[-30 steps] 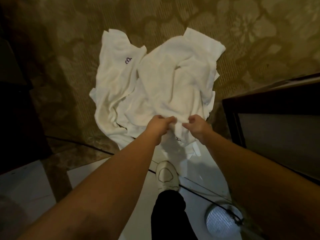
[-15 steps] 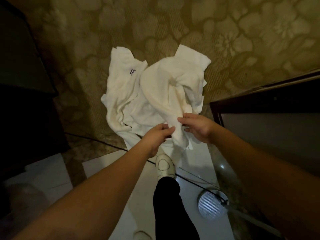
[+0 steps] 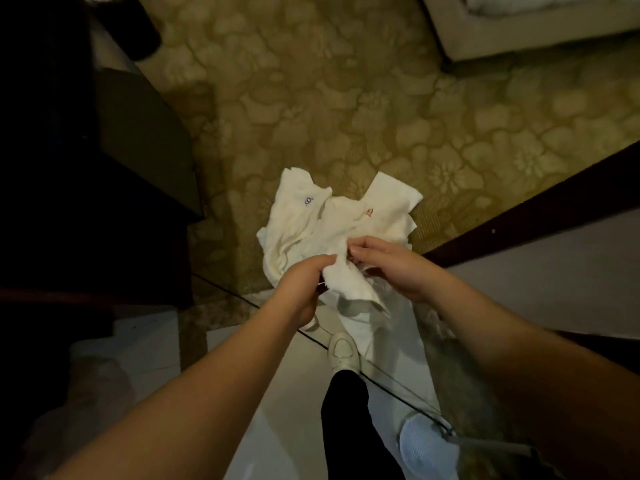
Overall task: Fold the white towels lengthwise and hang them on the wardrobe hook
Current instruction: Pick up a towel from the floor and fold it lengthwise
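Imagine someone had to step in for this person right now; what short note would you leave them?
Left hand: grips the near edge of a white towel.
Right hand: pinches the same towel from the other side.
The rest of the towels lie crumpled in a pile on the patterned carpet, just past the person's shoe; one bears a blue mark, another a red one.
Done: one towel is partly lifted from the pile.
Left: nothing looks folded yet. Fold each towel lengthwise and hang it up; no hook is in view.
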`<state>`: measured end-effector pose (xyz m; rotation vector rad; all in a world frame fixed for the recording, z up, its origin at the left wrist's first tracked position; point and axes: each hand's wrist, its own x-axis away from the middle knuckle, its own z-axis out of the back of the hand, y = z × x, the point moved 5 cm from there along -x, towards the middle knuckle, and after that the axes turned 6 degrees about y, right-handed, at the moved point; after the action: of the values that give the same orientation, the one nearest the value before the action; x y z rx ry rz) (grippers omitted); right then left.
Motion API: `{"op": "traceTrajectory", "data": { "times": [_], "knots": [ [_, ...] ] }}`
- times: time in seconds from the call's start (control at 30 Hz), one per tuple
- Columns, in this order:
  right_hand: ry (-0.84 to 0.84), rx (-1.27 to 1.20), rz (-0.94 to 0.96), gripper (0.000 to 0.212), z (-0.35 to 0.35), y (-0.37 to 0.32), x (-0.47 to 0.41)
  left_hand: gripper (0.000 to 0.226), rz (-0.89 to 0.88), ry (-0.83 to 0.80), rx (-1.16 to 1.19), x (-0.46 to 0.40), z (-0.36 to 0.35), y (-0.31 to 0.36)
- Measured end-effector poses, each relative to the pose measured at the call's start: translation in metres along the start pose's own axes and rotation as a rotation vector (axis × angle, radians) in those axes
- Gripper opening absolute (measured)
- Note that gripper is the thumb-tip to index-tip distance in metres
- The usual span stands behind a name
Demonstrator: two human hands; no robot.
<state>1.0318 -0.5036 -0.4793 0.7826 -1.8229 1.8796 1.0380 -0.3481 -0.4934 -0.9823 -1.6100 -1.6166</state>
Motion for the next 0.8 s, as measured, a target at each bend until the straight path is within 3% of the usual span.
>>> {"op": "traceTrajectory", "data": {
  "times": [0.07, 0.27, 0.33, 0.43, 0.6, 0.8],
  "knots": [
    [-0.042, 0.091, 0.063, 0.021, -0.02, -0.024, 0.038, 0.036, -0.025, 0.03, 0.08, 0.037, 0.012, 0.008],
    [-0.121, 0.283, 0.264, 0.071, -0.094, -0.09, 0.156, 0.024, -0.108, 0.121, 0.358, 0.164, 0.065, 0.025],
    [-0.025, 0.443, 0.39, 0.059, -0.114, -0.113, 0.194, 0.015, -0.149, 0.122, 0.403, 0.209, 0.079, 0.03],
    [0.184, 0.586, 0.569, 0.021, -0.136, -0.15, 0.251, 0.017, -0.227, 0.102, 0.383, 0.279, 0.104, 0.035],
    [0.257, 0.729, 0.732, 0.016, -0.182, -0.214, 0.354, 0.027, -0.353, 0.188, 0.178, 0.401, 0.154, 0.023],
    [0.195, 0.919, 0.933, 0.029, -0.255, -0.28, 0.475, 0.032, -0.838, 0.103, -0.164, 0.551, 0.192, -0.007]
  ]
}}
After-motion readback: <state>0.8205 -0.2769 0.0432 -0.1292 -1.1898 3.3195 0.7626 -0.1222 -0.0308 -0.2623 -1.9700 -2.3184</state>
